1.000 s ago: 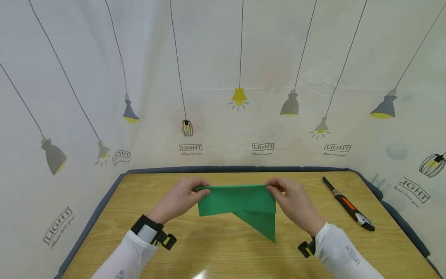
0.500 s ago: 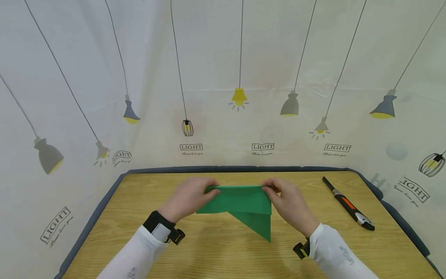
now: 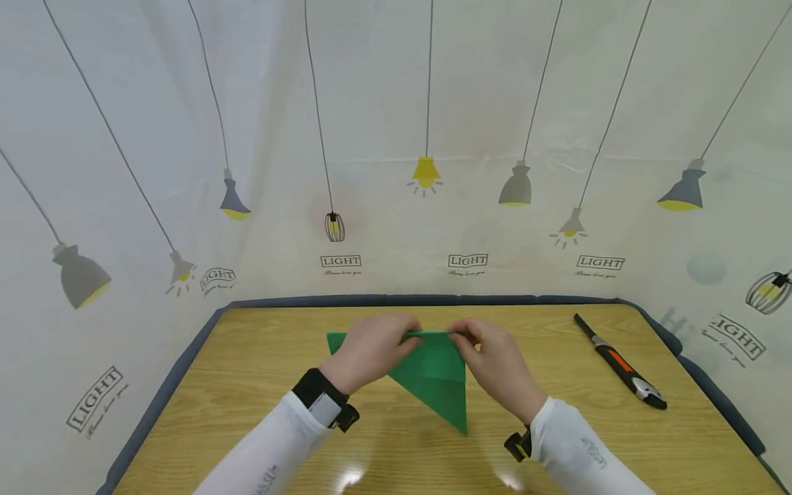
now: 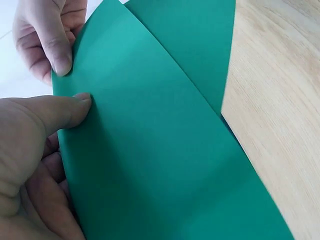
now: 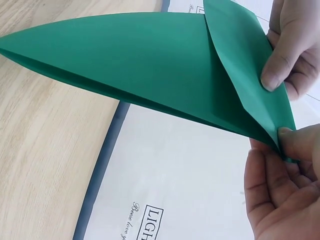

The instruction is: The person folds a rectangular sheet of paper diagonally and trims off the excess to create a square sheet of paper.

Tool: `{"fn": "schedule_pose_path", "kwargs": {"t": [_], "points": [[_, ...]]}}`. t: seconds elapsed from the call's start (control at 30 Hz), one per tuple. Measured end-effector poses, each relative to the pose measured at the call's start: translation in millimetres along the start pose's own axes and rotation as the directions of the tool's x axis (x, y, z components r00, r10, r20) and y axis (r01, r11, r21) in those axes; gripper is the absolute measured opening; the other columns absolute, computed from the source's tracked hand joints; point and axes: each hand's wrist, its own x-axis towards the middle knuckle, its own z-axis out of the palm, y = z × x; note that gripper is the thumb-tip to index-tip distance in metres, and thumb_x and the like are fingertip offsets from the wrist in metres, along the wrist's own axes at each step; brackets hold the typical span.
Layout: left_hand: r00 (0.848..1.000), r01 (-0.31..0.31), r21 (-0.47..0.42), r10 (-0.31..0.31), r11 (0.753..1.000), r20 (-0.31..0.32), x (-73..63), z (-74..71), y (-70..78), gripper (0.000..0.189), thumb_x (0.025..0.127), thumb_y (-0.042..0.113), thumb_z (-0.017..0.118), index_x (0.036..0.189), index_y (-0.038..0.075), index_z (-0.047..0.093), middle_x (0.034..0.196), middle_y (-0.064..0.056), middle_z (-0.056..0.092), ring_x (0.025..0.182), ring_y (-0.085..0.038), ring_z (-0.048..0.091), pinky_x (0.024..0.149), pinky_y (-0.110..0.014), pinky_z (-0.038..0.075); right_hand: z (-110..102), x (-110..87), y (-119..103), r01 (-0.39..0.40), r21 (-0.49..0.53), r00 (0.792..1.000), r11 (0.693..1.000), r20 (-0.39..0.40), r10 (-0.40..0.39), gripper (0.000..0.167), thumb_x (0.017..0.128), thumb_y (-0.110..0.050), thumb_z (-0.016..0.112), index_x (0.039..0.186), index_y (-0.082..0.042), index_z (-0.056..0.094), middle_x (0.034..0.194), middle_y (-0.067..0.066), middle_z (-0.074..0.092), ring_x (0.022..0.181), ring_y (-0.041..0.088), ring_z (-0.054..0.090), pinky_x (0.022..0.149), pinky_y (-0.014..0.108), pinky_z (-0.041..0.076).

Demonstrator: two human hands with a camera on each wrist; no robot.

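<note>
Head view shows the left hand (image 3: 373, 349) and right hand (image 3: 500, 366) angled inward, near each other, fingers and thumbs pinching the top edge of a folded green paper (image 3: 436, 388). It hangs above the worktop (image 3: 247, 399), one corner pointing down.

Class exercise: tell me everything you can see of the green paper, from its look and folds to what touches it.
The green paper is plain, thin and smooth-looking. It is folded: a band runs along its straight upper edge, and below that a triangular part points downward in the head view. The right wrist view shows layers slightly parted along one edge. The left hand and right hand pinch the upper edge, holding it up over the wooden table; whether the tip touches is unclear.
</note>
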Motion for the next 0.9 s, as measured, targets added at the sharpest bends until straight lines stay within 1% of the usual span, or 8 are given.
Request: {"fn": "schedule_pose_path", "kwargs": {"t": [0.2, 0.3, 0.4, 0.47, 0.53, 0.63, 0.73, 0.9], "points": [[1.0, 0.012, -0.008, -0.012, 1.0, 0.02, 1.3, 0.6, 2.9, 0.007, 0.101, 0.025, 0.069, 0.098, 0.02, 0.072, 0.079, 0.011, 0.063, 0.062, -0.003, 0.052, 0.054, -0.024, 0.044, 1.4, -1.2, 0.0, -0.036, 0.034, 0.999, 0.999, 0.031, 0.035, 0.011, 0.098, -0.008, 0.07, 0.107, -0.014, 0.074, 0.093, -0.007, 0.07, 0.078, 0.004, 0.063, 0.069, 0.029, 0.054], [0.999, 0.015, -0.002, -0.014, 1.0, 0.032, 1.1, 0.3, 2.8, 0.007, 0.101, 0.026, 0.069, 0.099, 0.02, 0.072, 0.079, 0.011, 0.063, 0.062, -0.003, 0.053, 0.054, -0.024, 0.044, 1.5, -2.1, 1.5, -0.121, 0.092, 0.99, 0.988, 0.082, 0.114, 0.015, 0.1, -0.014, 0.069, 0.115, -0.014, 0.072, 0.099, -0.006, 0.071, 0.084, 0.006, 0.065, 0.074, 0.032, 0.056], [0.999, 0.02, -0.001, -0.02, 1.0, 0.046, 0.9, -0.5, 3.2, 0.008, 0.101, 0.027, 0.068, 0.101, 0.02, 0.073, 0.08, 0.011, 0.063, 0.062, -0.003, 0.053, 0.053, -0.024, 0.044, 0.7, -2.7, 3.7, -0.248, 0.174, 0.961, 0.953, 0.169, 0.219, 0.023, 0.101, -0.024, 0.069, 0.122, -0.015, 0.07, 0.101, -0.003, 0.07, 0.085, 0.012, 0.065, 0.075, 0.036, 0.055], [0.998, 0.025, -0.006, -0.024, 1.0, 0.052, 0.5, -1.6, 3.4, 0.009, 0.101, 0.028, 0.068, 0.102, 0.02, 0.073, 0.079, 0.011, 0.063, 0.061, -0.003, 0.053, 0.052, -0.024, 0.043, 0.1, -2.4, 6.0, -0.325, 0.222, 0.932, 0.919, 0.238, 0.272, 0.024, 0.101, -0.03, 0.069, 0.118, -0.014, 0.07, 0.098, -0.001, 0.07, 0.083, 0.015, 0.064, 0.073, 0.036, 0.053], [0.998, 0.029, -0.012, -0.029, 1.0, 0.057, 0.3, -2.8, 3.4, 0.009, 0.101, 0.028, 0.068, 0.101, 0.02, 0.073, 0.078, 0.012, 0.062, 0.06, -0.003, 0.052, 0.051, -0.024, 0.042, -0.2, -2.1, 8.6, -0.38, 0.25, 0.906, 0.89, 0.292, 0.306, 0.023, 0.1, -0.033, 0.069, 0.107, -0.012, 0.072, 0.09, 0.002, 0.07, 0.081, 0.019, 0.064, 0.073, 0.037, 0.052], [0.998, 0.031, -0.016, -0.03, 0.999, 0.056, 0.1, -3.7, 3.3, 0.008, 0.101, 0.027, 0.068, 0.1, 0.02, 0.072, 0.076, 0.012, 0.06, 0.059, -0.004, 0.051, 0.05, -0.024, 0.041, -0.3, -1.8, 11.1, -0.431, 0.271, 0.881, 0.86, 0.33, 0.338, 0.029, 0.099, -0.036, 0.07, 0.089, -0.009, 0.07, 0.083, 0.003, 0.07, 0.082, 0.019, 0.066, 0.077, 0.036, 0.055], [0.998, 0.034, -0.016, -0.033, 0.999, 0.048, 0.3, -3.6, 3.6, 0.008, 0.101, 0.027, 0.068, 0.1, 0.02, 0.073, 0.076, 0.012, 0.061, 0.059, -0.003, 0.051, 0.049, -0.024, 0.041, -0.1, -2.1, 11.1, -0.453, 0.274, 0.873, 0.848, 0.33, 0.36, 0.034, 0.099, -0.037, 0.07, 0.082, -0.008, 0.067, 0.078, 0.004, 0.068, 0.082, 0.02, 0.067, 0.081, 0.037, 0.056], [0.999, 0.038, -0.013, -0.038, 0.999, 0.024, 3.9, -0.7, 8.7, 0.012, 0.101, 0.031, 0.068, 0.102, 0.022, 0.074, 0.081, 0.011, 0.066, 0.061, -0.001, 0.053, 0.05, -0.023, 0.043, 3.5, -2.4, 11.4, -0.454, 0.281, 0.876, 0.846, 0.315, 0.366, 0.029, 0.099, -0.035, 0.07, 0.085, -0.01, 0.072, 0.078, 0.003, 0.07, 0.081, 0.02, 0.067, 0.081, 0.037, 0.057]]}}
